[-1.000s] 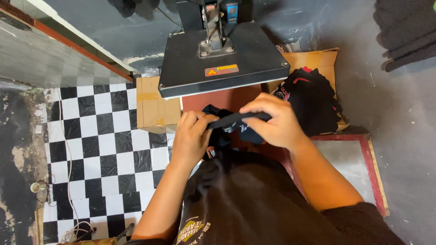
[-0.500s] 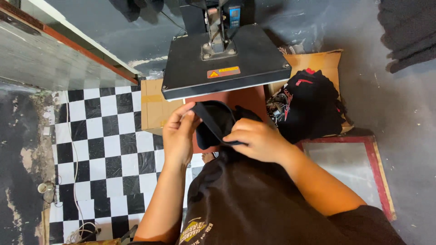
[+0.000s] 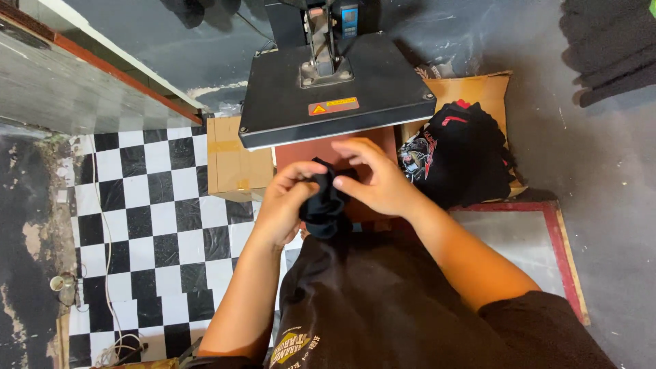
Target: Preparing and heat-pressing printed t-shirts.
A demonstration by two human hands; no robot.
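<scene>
A person's left hand [image 3: 287, 205] and right hand [image 3: 379, 181] meet in front of the body, both closed on a bunched piece of black cloth [image 3: 323, 205]. The left hand's fingers curl round the cloth's left side, the thumb pressed against it; the right hand covers its upper right part, fingers bent over the top. The cloth hangs in a crumpled wad between the two hands, just in front of the press and above the person's lap, its lower end running down toward the black shirt [image 3: 383, 301] the person wears.

Directly beyond the hands stands a heat press [image 3: 335, 89], its dark upper plate raised over a reddish-brown lower pad [image 3: 304, 150], a strip of which shows beneath the plate's front edge. To the left of the press sits a closed cardboard box [image 3: 236, 160] on a black-and-white chequered floor [image 3: 150, 225], where a thin cable [image 3: 102, 239] trails. To the right, an open cardboard box [image 3: 478, 89] holds a heap of black garments [image 3: 465, 154] with red and white printing. Near the person's right arm lies a flat grey panel with a red frame [image 3: 567, 253], resting on grey concrete floor [image 3: 601, 157].
</scene>
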